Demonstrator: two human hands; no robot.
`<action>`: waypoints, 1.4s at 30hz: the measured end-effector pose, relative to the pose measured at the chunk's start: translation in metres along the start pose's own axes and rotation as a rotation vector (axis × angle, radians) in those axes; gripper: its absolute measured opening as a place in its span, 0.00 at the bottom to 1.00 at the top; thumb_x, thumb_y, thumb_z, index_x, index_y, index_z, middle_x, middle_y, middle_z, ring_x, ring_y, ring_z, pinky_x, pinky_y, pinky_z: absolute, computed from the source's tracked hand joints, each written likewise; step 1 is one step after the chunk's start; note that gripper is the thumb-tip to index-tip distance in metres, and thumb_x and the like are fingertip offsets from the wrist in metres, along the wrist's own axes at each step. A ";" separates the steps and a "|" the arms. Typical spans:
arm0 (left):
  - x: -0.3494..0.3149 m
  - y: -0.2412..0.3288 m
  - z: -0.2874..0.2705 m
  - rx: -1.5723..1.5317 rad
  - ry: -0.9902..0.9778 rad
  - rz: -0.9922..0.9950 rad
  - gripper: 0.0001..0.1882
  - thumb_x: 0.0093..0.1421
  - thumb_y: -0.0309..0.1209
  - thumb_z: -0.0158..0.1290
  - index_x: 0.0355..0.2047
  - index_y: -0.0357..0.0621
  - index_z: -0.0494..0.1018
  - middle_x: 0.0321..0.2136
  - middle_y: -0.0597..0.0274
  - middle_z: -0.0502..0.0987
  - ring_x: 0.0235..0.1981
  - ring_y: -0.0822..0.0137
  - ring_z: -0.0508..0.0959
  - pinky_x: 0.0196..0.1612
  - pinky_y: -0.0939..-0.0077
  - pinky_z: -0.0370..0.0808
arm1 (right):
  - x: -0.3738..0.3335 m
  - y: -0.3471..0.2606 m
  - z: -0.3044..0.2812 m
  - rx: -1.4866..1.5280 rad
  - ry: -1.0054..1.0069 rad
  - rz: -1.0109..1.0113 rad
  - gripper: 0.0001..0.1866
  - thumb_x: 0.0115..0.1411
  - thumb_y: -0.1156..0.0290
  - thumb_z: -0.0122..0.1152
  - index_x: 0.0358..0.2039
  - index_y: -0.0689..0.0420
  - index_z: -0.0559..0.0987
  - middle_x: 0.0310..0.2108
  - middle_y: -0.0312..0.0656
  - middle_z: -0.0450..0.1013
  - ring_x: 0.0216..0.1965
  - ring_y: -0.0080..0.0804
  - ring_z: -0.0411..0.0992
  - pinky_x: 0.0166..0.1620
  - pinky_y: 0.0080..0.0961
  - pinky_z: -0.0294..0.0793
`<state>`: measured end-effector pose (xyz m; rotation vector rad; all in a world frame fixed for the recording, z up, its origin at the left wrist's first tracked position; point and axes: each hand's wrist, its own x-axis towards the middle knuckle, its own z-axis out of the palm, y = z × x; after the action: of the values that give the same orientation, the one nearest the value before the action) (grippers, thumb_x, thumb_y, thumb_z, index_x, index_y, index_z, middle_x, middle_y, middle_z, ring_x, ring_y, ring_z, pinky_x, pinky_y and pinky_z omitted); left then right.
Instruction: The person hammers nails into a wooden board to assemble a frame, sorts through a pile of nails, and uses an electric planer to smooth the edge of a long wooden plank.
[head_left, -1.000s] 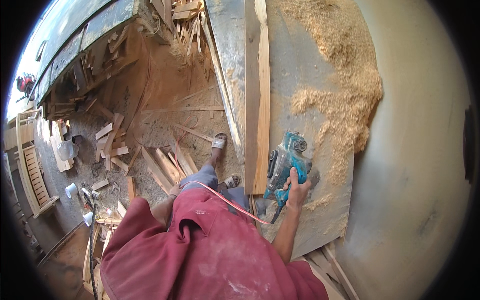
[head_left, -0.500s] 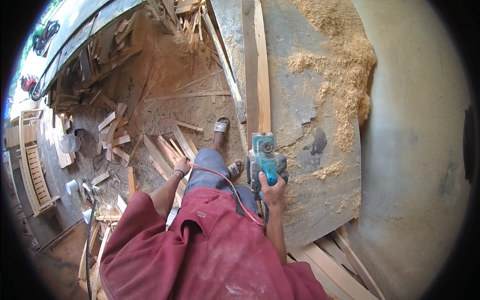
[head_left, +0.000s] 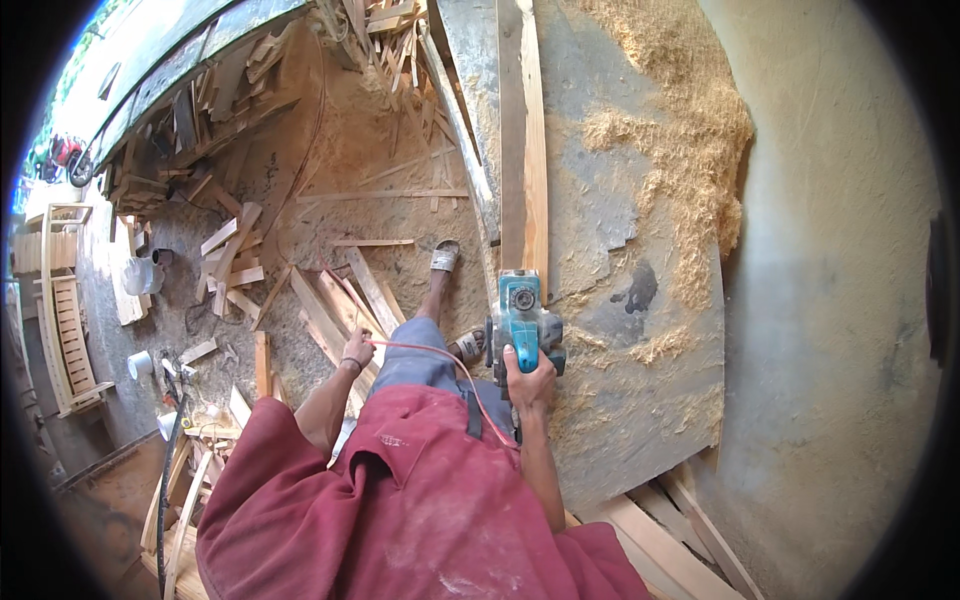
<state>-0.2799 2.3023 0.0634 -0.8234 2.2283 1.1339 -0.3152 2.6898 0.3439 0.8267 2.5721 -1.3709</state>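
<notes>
My right hand (head_left: 530,378) is wrapped round the handle of a teal electric planer (head_left: 522,310). The planer rests at the near end of a long timber piece (head_left: 535,170), which has a darker face on its left side and a pale one on its right. That piece runs away from me along a grey worktable (head_left: 620,420). Out to my left, my left hand (head_left: 359,348) is closed on a thin reddish power cord (head_left: 430,349), which curves across my lap toward my right arm. The planer hides the timber's near end.
Wood shavings (head_left: 690,150) lie heaped along the table's right side, beside a plastered wall (head_left: 830,300). Offcuts (head_left: 235,255) litter the floor at left, near a slatted wooden frame (head_left: 75,330). More boards (head_left: 650,545) lie below the table's near edge.
The planer and my right hand have shifted slightly left against the timber. My left hand, with the cord, has moved a little left and nearer to me. The view has shifted slightly too.
</notes>
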 end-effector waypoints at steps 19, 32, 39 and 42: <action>-0.020 0.045 0.009 0.013 -0.066 -0.121 0.12 0.68 0.32 0.45 0.49 0.45 0.71 0.31 0.50 0.81 0.33 0.61 0.83 0.35 0.67 0.79 | 0.027 -0.010 0.008 0.010 -0.019 -0.016 0.21 0.55 0.54 0.67 0.30 0.64 0.81 0.22 0.56 0.77 0.27 0.56 0.78 0.33 0.44 0.74; -0.022 0.045 0.002 0.042 -0.048 -0.128 0.13 0.62 0.27 0.45 0.47 0.42 0.72 0.33 0.49 0.80 0.35 0.61 0.83 0.38 0.66 0.78 | 0.047 -0.031 0.010 -0.004 -0.025 -0.023 0.21 0.56 0.55 0.66 0.30 0.64 0.81 0.20 0.51 0.74 0.24 0.47 0.75 0.31 0.42 0.71; -0.017 0.057 0.004 -0.068 -0.052 -0.190 0.13 0.67 0.29 0.44 0.49 0.41 0.71 0.32 0.48 0.82 0.34 0.59 0.84 0.38 0.64 0.78 | 0.070 -0.055 0.011 0.058 -0.028 -0.036 0.21 0.56 0.54 0.66 0.28 0.64 0.80 0.19 0.50 0.74 0.22 0.47 0.74 0.30 0.41 0.70; -0.016 0.057 0.004 -0.088 -0.046 -0.205 0.13 0.68 0.30 0.44 0.49 0.41 0.71 0.31 0.49 0.82 0.34 0.60 0.84 0.37 0.65 0.78 | 0.080 -0.062 0.013 0.040 -0.032 -0.048 0.20 0.56 0.57 0.66 0.28 0.66 0.80 0.20 0.54 0.75 0.24 0.51 0.76 0.31 0.42 0.72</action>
<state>-0.3083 2.3364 0.1020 -1.0254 2.0162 1.1460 -0.4164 2.6849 0.3544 0.7468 2.5652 -1.4413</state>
